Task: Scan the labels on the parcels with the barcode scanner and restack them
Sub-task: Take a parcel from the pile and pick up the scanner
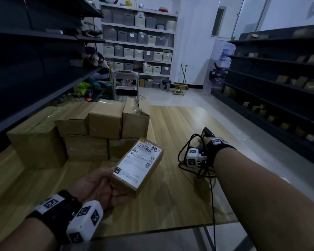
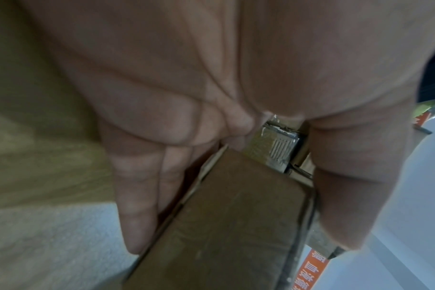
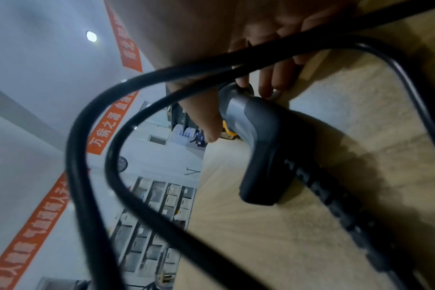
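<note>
Left hand (image 1: 96, 185) grips small parcel (image 1: 137, 166), label (image 1: 138, 163) up, above wooden table (image 1: 170, 124), near stacked parcels (image 1: 91, 129). Right hand (image 3: 238, 64), right of stack, curls fingers round barcode scanner (image 3: 258, 141) lying on table; black cable (image 1: 184, 154) loops beside.

We see a wooden table (image 1: 179, 124) bearing stacked cardboard parcels (image 1: 91, 131) and a coiled black cable (image 1: 188, 160).

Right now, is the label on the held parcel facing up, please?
Face up: the white label tops the small parcel gripped by the left hand.
</note>
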Demonstrator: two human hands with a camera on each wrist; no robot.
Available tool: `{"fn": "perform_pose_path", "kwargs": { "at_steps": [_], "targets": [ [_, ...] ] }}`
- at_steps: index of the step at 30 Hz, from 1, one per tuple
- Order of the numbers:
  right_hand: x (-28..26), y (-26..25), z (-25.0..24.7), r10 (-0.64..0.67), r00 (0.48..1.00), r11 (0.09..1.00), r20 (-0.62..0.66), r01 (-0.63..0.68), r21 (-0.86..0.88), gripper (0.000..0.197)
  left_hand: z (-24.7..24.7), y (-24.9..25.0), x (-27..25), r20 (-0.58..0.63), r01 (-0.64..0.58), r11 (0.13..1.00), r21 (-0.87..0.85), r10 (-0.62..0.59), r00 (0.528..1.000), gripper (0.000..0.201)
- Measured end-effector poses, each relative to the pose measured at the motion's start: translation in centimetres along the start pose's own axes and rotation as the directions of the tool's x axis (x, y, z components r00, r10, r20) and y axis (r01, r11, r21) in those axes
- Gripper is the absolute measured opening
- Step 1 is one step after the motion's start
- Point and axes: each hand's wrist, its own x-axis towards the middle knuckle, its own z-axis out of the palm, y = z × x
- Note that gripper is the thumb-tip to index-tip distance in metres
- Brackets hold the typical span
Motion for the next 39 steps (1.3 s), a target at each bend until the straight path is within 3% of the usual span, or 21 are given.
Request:
{"fn": "perform_pose_path", "kwargs": {
  "at_steps": [3, 6, 8, 10, 11, 14, 16, 18, 21, 23, 26, 29, 32, 35, 39],
  "targets": [
    [-0.6, -0.3, 0.5, -0.040, 0.996, 0.995, -0.077, 0.034, -0.089, 0.056, -0.1, 0.1, 0.0, -0.001, -0.001, 1.000, 0.016, 0.001, 1.000, 0.096],
    [-2.1, -0.7, 0.5, -0.045, 0.996, 0.991, -0.076, 0.035, -0.128, 0.044, -0.3, 0.1, 0.1, 0.035, 0.006, 1.000, -0.029, -0.005, 0.999, 0.084],
    [-1.7, -0.1, 0.7, -0.041, 0.998, 0.999, -0.047, 0.039, -0.031, 0.046, -0.4, 0.1, 0.1, 0.061, 0.041, 0.996, -0.075, -0.037, 0.997, 0.068],
    [0.0, 0.8, 1.0, -0.003, 0.999, 0.976, -0.032, 0.010, 0.219, 0.063, -1.8, -0.3, 0.6, 0.093, 0.024, 0.996, -0.090, -0.015, 0.996, 0.057],
    [-0.1, 1.1, 1.1, 0.056, 0.997, 0.925, -0.043, -0.036, 0.378, 0.068, -2.2, -0.3, 0.7, 0.090, 0.029, 0.995, -0.095, -0.021, 0.996, 0.057],
    [-3.6, 0.8, -0.3, 0.221, 0.973, 0.768, -0.059, -0.137, 0.625, 0.038, -2.6, -0.5, 0.8, 0.109, 0.039, 0.997, -0.066, -0.032, 0.994, 0.059],
    [-5.6, 0.6, -1.2, 0.276, 0.960, 0.587, -0.037, -0.138, 0.798, 0.030, -2.6, -0.5, 0.9, 0.116, 0.015, 0.999, -0.040, -0.010, 0.993, 0.058],
    [-7.3, 0.1, -1.6, 0.232, 0.970, 0.411, -0.068, -0.035, 0.911, 0.029, -3.1, -0.5, 0.9, 0.083, -0.009, 1.000, -0.024, 0.011, 0.996, 0.057],
    [-10.7, -1.5, -1.9, 0.122, 0.981, 0.070, -0.154, 0.146, 0.987, 0.027, -2.7, -0.2, 0.6, 0.082, -0.016, 1.000, -0.013, 0.017, 0.997, 0.059],
    [-13.3, -2.3, -1.9, 0.028, 0.973, -0.020, -0.228, 0.229, 0.973, 0.028, -1.5, -0.1, 0.4, 0.090, -0.045, 0.999, 0.013, 0.043, 0.995, 0.070],
    [-16.5, -3.0, -1.2, -0.094, 0.960, -0.045, -0.263, 0.260, 0.964, 0.026, -0.9, -0.1, 0.0, 0.077, -0.032, 0.999, 0.034, 0.029, 0.997, 0.091],
    [-19.7, -3.7, -0.5, -0.170, 0.951, -0.022, -0.258, 0.258, 0.966, 0.026, -0.5, -0.3, -0.3, 0.034, -0.074, 0.994, 0.076, 0.072, 0.997, 0.093],
    [-21.6, -4.8, -0.7, -0.207, 0.923, 0.099, -0.325, 0.350, 0.931, 0.020, 0.1, -0.6, -0.8, -0.011, -0.125, 0.990, 0.068, 0.126, 0.992, 0.094],
    [-23.0, -5.8, -2.3, -0.239, 0.882, 0.218, -0.405, 0.455, 0.863, 0.015, 0.2, -0.9, -1.0, -0.079, -0.191, 0.979, 0.076, 0.197, 0.977, 0.111],
    [-23.1, -6.5, -4.2, -0.249, 0.871, 0.125, -0.424, 0.463, 0.878, 0.009, 0.6, -1.1, -1.2, -0.172, -0.250, 0.960, 0.123, 0.269, 0.948, 0.123]
  ]
}}
